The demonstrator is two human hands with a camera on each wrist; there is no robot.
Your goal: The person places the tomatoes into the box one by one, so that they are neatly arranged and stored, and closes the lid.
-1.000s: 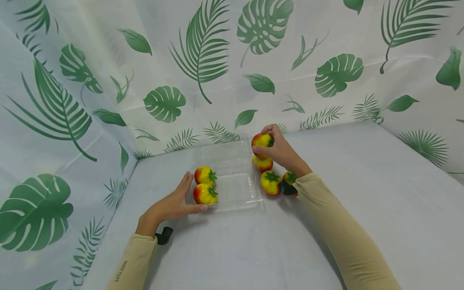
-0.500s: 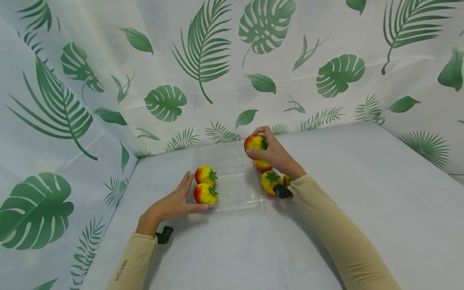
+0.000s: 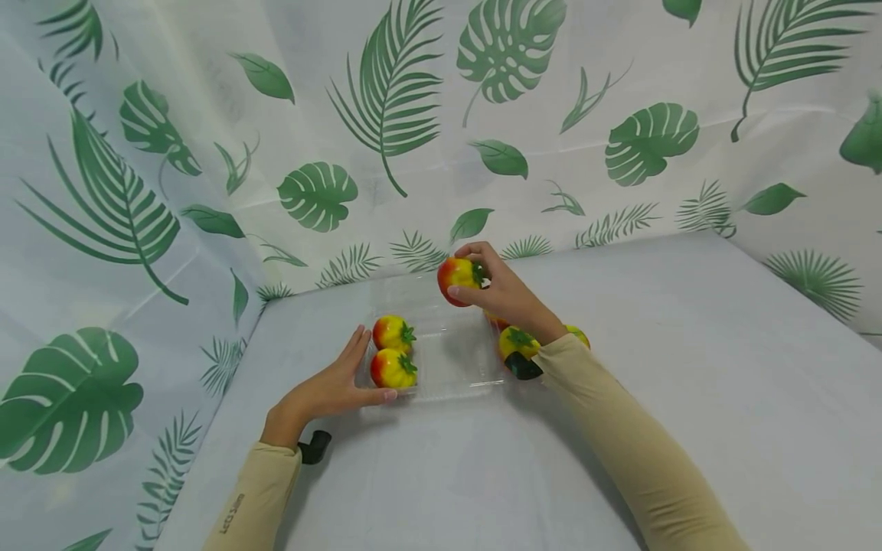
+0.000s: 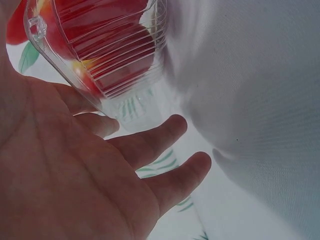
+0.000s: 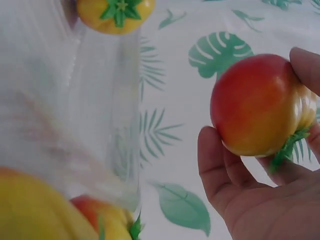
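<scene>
In the head view my right hand (image 3: pixel 506 295) grips a red-and-yellow toy tomato (image 3: pixel 455 274) with a green leafy top, lifted above the back of a clear plastic clamshell box (image 3: pixel 451 360). The right wrist view shows this tomato (image 5: pixel 252 107) between thumb and curled fingers. Two similar tomatoes, a rear one (image 3: pixel 389 333) and a front one (image 3: pixel 390 370), sit inside the box along its left side. My left hand (image 3: pixel 329 392) rests against the box's left front corner, thumb along the front. In the left wrist view its fingers (image 4: pixel 155 142) are extended, some touching the box rim.
Right of the box are more toy tomatoes, one with its green top showing (image 3: pixel 518 338), others partly hidden by my right arm. The box's lid (image 3: pixel 406 292) lies folded back toward the leaf-patterned curtain (image 3: pixel 413 153). A pale cloth covers the table (image 3: pixel 441 474).
My right hand has carried the tomato leftward, from above the tomatoes on the right to above the box's back edge. The left hand stays at the box.
</scene>
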